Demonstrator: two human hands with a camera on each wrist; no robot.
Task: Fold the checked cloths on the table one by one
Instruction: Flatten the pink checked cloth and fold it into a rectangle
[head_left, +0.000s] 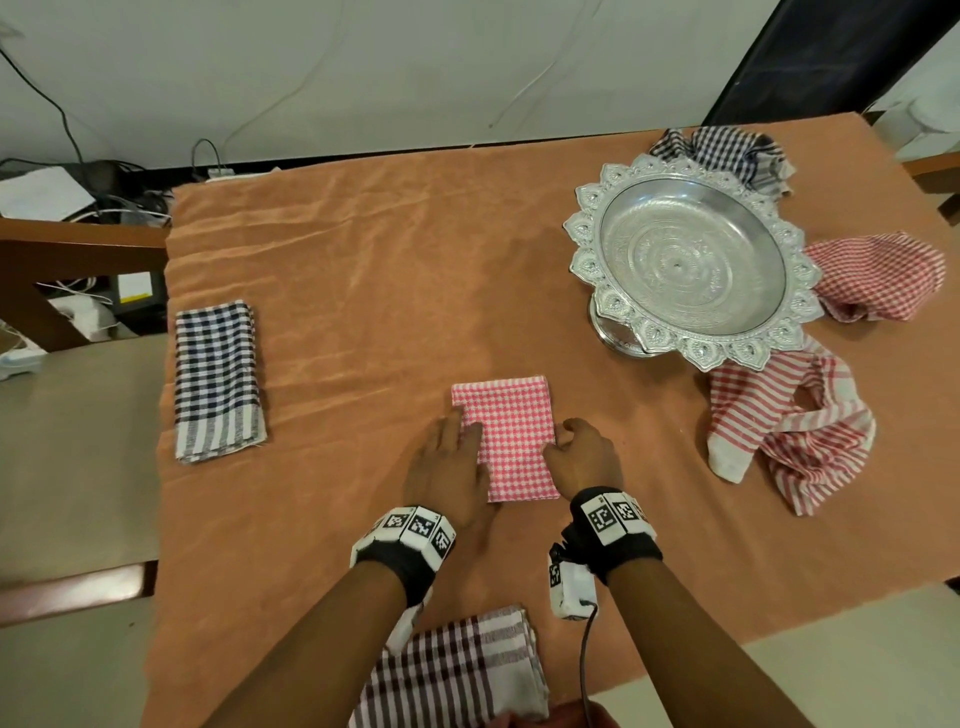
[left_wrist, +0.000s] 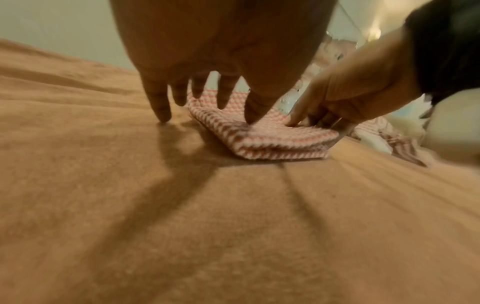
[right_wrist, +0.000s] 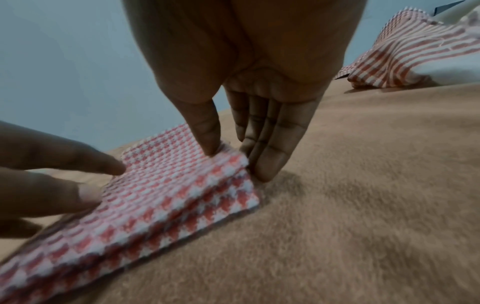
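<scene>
Near front edge of table (head_left: 363, 270), at middle: pink cloth (head_left: 511, 441) folded into small rectangle, lying flat. Left hand (head_left: 449, 467) spread, fingertips (left_wrist: 255, 115) pressing cloth's left side. Right hand (head_left: 582, 454) pinching right edge, thumb (right_wrist: 205, 131) on top, fingers (right_wrist: 270, 156) against fold. Blue cloth (head_left: 215, 379) folded at left edge. Bowl (head_left: 691, 265) toward far right corner, crumpled cloths around it.

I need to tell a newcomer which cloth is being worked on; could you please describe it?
Start at the silver tray on the orange table cover; come toward the person's near edge. Between the left hand and right hand lies the pink cloth, the only small-checked pink one folded into a neat rectangle.
</scene>
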